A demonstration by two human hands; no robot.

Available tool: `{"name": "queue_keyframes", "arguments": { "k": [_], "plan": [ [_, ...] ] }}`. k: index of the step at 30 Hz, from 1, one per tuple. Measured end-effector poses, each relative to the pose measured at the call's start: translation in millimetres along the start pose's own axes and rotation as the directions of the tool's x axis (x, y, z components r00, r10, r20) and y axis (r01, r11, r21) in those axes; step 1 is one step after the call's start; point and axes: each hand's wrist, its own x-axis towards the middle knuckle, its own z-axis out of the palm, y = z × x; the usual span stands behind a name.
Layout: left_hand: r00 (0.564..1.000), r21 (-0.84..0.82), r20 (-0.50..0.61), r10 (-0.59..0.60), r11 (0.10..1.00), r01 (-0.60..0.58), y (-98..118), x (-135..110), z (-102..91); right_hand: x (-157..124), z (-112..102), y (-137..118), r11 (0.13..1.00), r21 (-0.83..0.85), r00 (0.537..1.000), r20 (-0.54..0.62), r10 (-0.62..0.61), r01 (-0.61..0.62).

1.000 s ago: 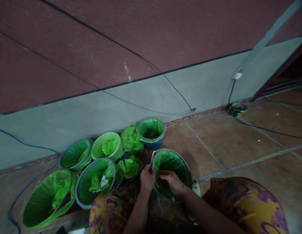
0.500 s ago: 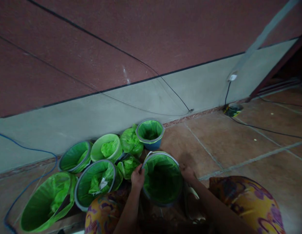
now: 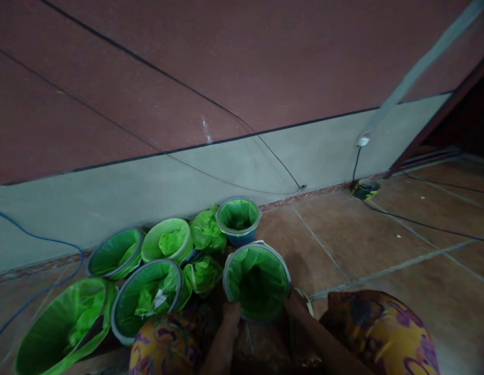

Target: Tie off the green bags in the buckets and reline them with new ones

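Between my knees stands a bucket [image 3: 285, 260] with a grey rim, lined with a green plastic bag [image 3: 261, 260]. My left hand [image 3: 230, 315] is closed at the near left of its rim. Opposite, my right hand [image 3: 295, 306] is closed at the near right of the rim. The fingertips of both hands are dark and partly hidden, so whether they pinch the bag's edge or only the rim is hard to see. Beside the right hand a pale strip [image 3: 306, 302] loops outside the bucket. The inside of the bucket is in shadow.
A blue bucket [image 3: 242, 239] with a green liner stands just behind. Several lined buckets, among them a grey-rimmed one [image 3: 115, 312], crowd the left, with a bunched green bag [image 3: 206, 234]. A blue cable [image 3: 50, 289] lies far left. A small tin [image 3: 366, 189] stands by the wall.
Both hands have moved down along the rim, from its sides toward its near part. The bucket shows more tilted back. The view has shifted slightly.
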Motion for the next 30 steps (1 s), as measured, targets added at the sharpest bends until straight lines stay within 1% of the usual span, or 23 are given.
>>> {"name": "queue_keyframes", "arguments": {
  "k": [2, 3, 4, 6, 8, 9, 10, 11, 13, 14, 16, 18, 20, 22, 24, 26, 27, 28, 30],
  "plan": [
    [0.999, -0.004, 0.041, -0.014, 1.000, 0.015, 5.3, -4.9, -7.0, 3.2, -12.1, -6.9, 1.000, 0.011, 0.998, -0.064, 0.025, -0.024],
    [0.998, -0.003, 0.068, -0.008, 1.000, 0.008, 9.3, -7.9, -11.7, 5.9, -21.9, -13.0, 1.000, 0.028, 0.993, -0.115, 0.011, -0.008],
    [0.995, -0.002, 0.096, 0.006, 1.000, -0.006, 14.1, -11.0, -16.9, 8.8, -33.8, -20.4, 0.998, 0.047, 0.986, -0.166, -0.021, 0.030],
    [0.986, 0.003, 0.159, 0.044, 0.999, -0.045, 26.8, -17.4, -28.4, 13.4, -62.0, -37.7, 0.982, 0.054, 0.953, -0.257, -0.159, 0.179],
    [0.964, 0.032, 0.236, 0.119, 0.991, -0.130, 42.9, -23.3, -41.0, 13.5, -90.6, -55.3, 0.947, -0.004, 0.920, -0.237, -0.312, 0.321],
    [0.945, 0.067, 0.274, 0.178, 0.977, -0.203, 51.8, -26.0, -47.5, 11.7, -103.1, -63.2, 0.921, -0.040, 0.900, -0.198, -0.387, 0.387],
    [0.925, 0.102, 0.285, 0.249, 0.952, -0.288, 60.9, -28.7, -53.9, 8.8, -113.5, -70.1, 0.892, -0.062, 0.877, -0.162, -0.452, 0.448],
    [0.910, 0.140, 0.264, 0.321, 0.920, -0.365, 70.1, -31.6, -59.9, 5.0, -121.6, -75.9, 0.868, -0.066, 0.856, -0.144, -0.496, 0.492],
    [0.881, 0.203, 0.156, 0.447, 0.858, -0.472, 87.5, -38.7, -70.1, -3.8, -130.6, -83.8, 0.844, -0.030, 0.830, -0.166, -0.532, 0.535],
    [0.862, 0.217, 0.089, 0.499, 0.835, -0.506, 95.4, -43.1, -74.1, -8.4, -131.9, -85.9, 0.845, -0.003, 0.828, -0.199, -0.525, 0.535],
    [0.818, 0.198, -0.015, 0.576, 0.803, -0.562, 108.6, -53.3, -80.1, -18.1, -130.5, -87.2, 0.853, 0.048, 0.829, -0.269, -0.491, 0.520],
    [0.783, 0.135, -0.072, 0.618, 0.784, -0.606, 118.1, -64.2, -84.9, -28.5, -127.0, -85.3, 0.855, 0.090, 0.826, -0.327, -0.459, 0.511],
    [0.770, 0.058, -0.064, 0.635, 0.772, -0.632, 124.3, -74.4, -90.1, -39.7, -125.9, -82.3, 0.852, 0.138, 0.826, -0.361, -0.432, 0.506],
    [0.760, 0.000, -0.036, 0.649, 0.761, -0.649, 128.4, -83.5, -96.2, -51.3, -130.6, -81.4, 0.849, 0.177, 0.835, -0.364, -0.413, 0.497],
    [0.748, -0.046, -0.007, 0.664, 0.747, -0.664, 132.3, -92.5, -101.7, -62.9, -141.7, -86.3, 0.850, 0.197, 0.851, -0.323, -0.413, 0.488],
    [0.729, -0.074, 0.029, 0.684, 0.729, -0.681, 137.5, -102.2, -104.5, -73.8, -156.7, -99.1, 0.848, 0.174, 0.855, -0.252, -0.452, 0.500],
    [0.715, -0.075, 0.055, 0.697, 0.717, -0.693, 140.9, -107.1, -104.4, -78.8, -164.2, -108.0, 0.839, 0.147, 0.845, -0.211, -0.491, 0.524],
    [0.699, -0.066, 0.085, 0.710, 0.704, -0.707, 144.7, -111.7, -103.5, -83.1, -170.9, -118.1, 0.818, 0.109, 0.821, -0.175, -0.544, 0.565],
    [0.666, -0.038, 0.132, 0.734, 0.675, -0.737, 153.5, -118.9, -100.8, -89.1, -180.6, -138.5, 0.743, 0.021, 0.738, -0.137, -0.660, 0.669]
  ]
}}
